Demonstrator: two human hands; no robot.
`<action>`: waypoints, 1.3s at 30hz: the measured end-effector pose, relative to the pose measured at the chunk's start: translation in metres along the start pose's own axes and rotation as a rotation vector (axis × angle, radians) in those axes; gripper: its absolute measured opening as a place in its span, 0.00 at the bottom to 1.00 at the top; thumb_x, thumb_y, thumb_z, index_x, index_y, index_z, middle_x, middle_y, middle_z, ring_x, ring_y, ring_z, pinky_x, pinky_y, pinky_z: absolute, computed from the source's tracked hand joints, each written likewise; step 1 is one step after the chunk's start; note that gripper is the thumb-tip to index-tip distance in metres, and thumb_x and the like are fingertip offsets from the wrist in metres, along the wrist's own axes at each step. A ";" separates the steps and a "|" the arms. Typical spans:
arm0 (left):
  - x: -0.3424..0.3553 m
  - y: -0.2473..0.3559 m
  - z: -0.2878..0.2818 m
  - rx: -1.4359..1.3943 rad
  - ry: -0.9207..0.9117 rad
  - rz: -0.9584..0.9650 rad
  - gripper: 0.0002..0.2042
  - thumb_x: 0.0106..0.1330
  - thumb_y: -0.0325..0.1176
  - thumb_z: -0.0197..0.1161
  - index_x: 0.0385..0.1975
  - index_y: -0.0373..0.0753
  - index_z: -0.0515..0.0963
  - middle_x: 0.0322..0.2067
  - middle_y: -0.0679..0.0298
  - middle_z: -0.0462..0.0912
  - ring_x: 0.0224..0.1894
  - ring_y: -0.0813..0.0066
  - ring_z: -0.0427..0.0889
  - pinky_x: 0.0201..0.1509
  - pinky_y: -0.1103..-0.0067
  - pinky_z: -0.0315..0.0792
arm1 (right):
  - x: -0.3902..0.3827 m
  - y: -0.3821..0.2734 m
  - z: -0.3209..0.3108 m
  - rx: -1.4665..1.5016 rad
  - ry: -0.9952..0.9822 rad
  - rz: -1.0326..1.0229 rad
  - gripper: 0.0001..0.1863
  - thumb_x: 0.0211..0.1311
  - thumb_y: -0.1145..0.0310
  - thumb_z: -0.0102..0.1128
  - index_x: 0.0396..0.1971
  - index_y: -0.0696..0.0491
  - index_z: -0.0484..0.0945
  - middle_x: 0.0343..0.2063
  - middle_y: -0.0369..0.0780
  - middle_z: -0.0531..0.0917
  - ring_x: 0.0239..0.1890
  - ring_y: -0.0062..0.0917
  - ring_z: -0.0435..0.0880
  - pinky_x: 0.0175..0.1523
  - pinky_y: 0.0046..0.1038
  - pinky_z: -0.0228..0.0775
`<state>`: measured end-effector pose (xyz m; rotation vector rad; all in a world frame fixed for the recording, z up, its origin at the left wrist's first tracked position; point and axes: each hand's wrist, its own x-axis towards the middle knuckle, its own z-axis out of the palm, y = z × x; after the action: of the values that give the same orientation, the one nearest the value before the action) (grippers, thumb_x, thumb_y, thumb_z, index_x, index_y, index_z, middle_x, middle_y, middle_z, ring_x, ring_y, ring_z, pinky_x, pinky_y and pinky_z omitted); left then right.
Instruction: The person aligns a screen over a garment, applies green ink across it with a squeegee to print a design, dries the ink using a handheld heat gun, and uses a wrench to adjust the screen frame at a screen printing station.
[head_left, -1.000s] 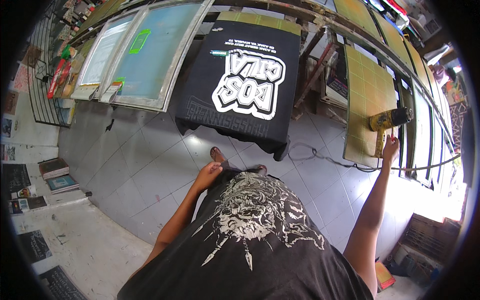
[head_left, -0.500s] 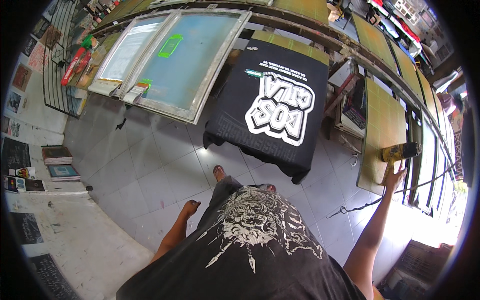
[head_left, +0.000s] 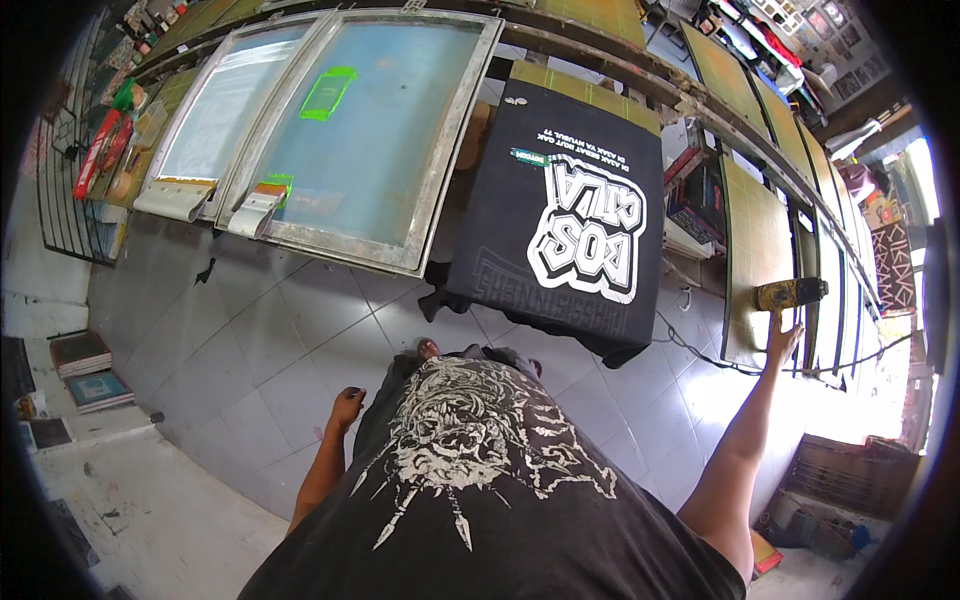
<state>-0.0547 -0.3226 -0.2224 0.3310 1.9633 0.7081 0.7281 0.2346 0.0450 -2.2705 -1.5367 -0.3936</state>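
Note:
On the right, my right hand (head_left: pixel 785 342) has its fingers closed around the handle of a yellow and black heat gun (head_left: pixel 790 294). The gun is over a yellowish printing board (head_left: pixel 752 250), its dark end toward the right. My left hand (head_left: pixel 347 407) hangs low at my left side, fingers curled, with nothing visible in it. Ahead of me a black T-shirt (head_left: pixel 500 220) is stretched over another board, its lower edge hanging off the near end. A large white print (head_left: pixel 592 235) and smaller white lettering are on the shirt.
Left of the shirt lie two framed printing screens (head_left: pixel 380 130), with squeegees (head_left: pixel 258 208) at their near ends. A dark cable (head_left: pixel 700 353) runs across at right. Stacked books (head_left: pixel 85 358) lie on the left ledge. Grey tiled floor (head_left: pixel 290 340) lies below me.
My view has shifted, so the shirt sits further right. My right hand has closed on the heat gun's handle. The left arm still hangs at my side.

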 end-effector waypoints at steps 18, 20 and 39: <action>0.020 0.033 0.001 -0.152 -0.037 -0.072 0.19 0.64 0.46 0.56 0.44 0.36 0.73 0.34 0.62 0.78 0.31 0.74 0.77 0.28 0.80 0.67 | -0.212 -0.440 -0.002 0.493 -0.470 -0.849 0.42 0.56 0.58 0.61 0.64 0.62 0.51 0.66 0.51 0.51 0.69 0.41 0.48 0.70 0.35 0.42; 0.013 0.048 0.009 -0.137 -0.065 -0.013 0.19 0.65 0.46 0.56 0.46 0.36 0.72 0.37 0.61 0.78 0.34 0.72 0.77 0.31 0.79 0.68 | -0.216 -0.472 0.015 0.327 -0.469 -0.965 0.43 0.58 0.48 0.55 0.63 0.64 0.52 0.66 0.53 0.51 0.69 0.43 0.46 0.70 0.38 0.42; 0.005 0.000 0.016 -0.316 0.028 -0.134 0.18 0.65 0.45 0.55 0.43 0.35 0.73 0.33 0.62 0.79 0.33 0.74 0.78 0.29 0.80 0.68 | -0.206 -0.530 0.061 0.253 -0.499 -1.215 0.39 0.62 0.45 0.48 0.65 0.54 0.53 0.66 0.51 0.49 0.69 0.43 0.47 0.70 0.41 0.42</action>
<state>-0.0431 -0.3153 -0.2314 -0.0023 1.8433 0.9226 0.1610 0.2705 -0.0202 -1.0320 -2.8917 0.1125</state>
